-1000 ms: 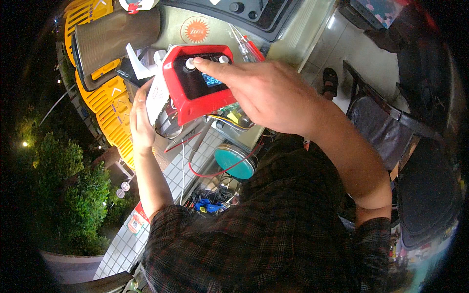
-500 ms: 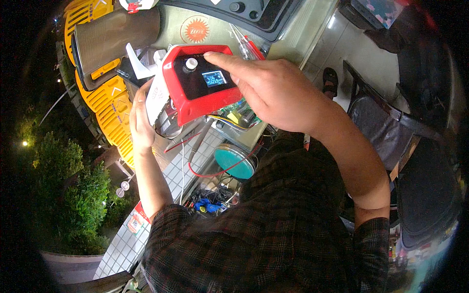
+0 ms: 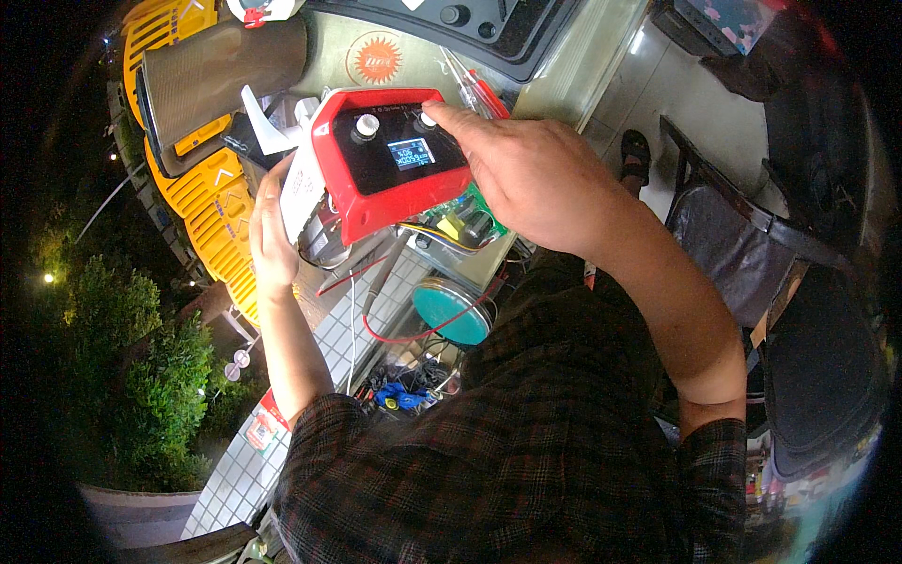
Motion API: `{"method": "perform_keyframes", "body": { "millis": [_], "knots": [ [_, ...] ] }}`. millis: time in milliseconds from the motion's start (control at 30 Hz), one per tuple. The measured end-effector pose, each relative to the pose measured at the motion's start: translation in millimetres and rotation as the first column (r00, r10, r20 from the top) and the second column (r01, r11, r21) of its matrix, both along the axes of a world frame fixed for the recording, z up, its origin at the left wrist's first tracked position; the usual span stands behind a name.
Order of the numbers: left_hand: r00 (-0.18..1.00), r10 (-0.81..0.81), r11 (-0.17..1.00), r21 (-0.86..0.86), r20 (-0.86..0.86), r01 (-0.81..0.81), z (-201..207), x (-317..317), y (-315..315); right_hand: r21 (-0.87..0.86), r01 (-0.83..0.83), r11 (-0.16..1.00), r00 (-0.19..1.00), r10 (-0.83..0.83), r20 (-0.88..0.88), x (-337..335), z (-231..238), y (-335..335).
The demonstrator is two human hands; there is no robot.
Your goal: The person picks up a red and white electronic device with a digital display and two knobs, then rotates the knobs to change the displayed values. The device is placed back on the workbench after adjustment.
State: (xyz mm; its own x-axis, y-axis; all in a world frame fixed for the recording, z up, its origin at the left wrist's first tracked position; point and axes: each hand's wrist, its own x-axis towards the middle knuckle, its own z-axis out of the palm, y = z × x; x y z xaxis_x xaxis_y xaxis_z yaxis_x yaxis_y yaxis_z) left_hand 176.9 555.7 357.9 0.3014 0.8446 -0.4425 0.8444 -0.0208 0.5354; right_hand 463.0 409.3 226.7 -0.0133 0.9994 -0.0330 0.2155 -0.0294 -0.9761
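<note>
A red-framed control box point(image 3: 349, 202) with a white side housing is tilted toward me. On its black face are a lit blue-and-white screen point(image 3: 412, 154) and two white knobs. My left hand point(image 3: 273, 235) grips the white housing from the left, its fingertips partly hidden behind. At the right knob point(image 3: 428, 119), the index finger of my right hand point(image 3: 540, 179) bends over the top; the thumb is mostly hidden. The left knob point(image 3: 366, 124) stands untouched. Below the red frame, colored wires point(image 3: 442, 235) and parts of a green circuit board show.
Red-handled tools point(image 3: 484, 94) lie behind the box, near a dark tray point(image 3: 526, 42). A red cable point(image 3: 404, 336) loops down past a round teal-topped stool point(image 3: 451, 312). Yellow barriers point(image 3: 211, 202) stand outside at left, a dark chair point(image 3: 733, 249) at right.
My right hand has drawn back slightly to the right, its index finger shifting from the panel's upper middle to the right knob, now visible. My left hand and the box have barely moved.
</note>
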Motion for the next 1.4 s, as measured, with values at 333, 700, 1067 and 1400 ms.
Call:
{"method": "perform_keyframes", "body": {
  "millis": [333,700,1067,1400],
  "knots": [
    [1.0,0.014,1.0,0.002,-0.006,-0.014,0.0,1.2,-0.8,-0.031,-0.04,0.999,0.999,0.04,0.021,2.1,-0.5,1.7],
    [1.0,-0.012,0.998,0.055,-0.002,0.012,-2.2,4.5,-1.0,-0.003,-0.027,1.0,0.999,0.027,0.027,1.8,-2.4,-0.9],
    [1.0,-0.013,0.998,0.055,0.0,0.013,-1.2,4.9,-2.5,0.139,0.045,0.989,0.999,-0.048,0.021,-3.9,-11.9,-2.7],
    [0.999,-0.013,0.997,0.079,-0.035,0.016,-1.6,7.2,-2.0,0.026,-0.012,1.0,1.0,0.013,-0.025,3.9,-1.0,-5.6]
  ]
}}
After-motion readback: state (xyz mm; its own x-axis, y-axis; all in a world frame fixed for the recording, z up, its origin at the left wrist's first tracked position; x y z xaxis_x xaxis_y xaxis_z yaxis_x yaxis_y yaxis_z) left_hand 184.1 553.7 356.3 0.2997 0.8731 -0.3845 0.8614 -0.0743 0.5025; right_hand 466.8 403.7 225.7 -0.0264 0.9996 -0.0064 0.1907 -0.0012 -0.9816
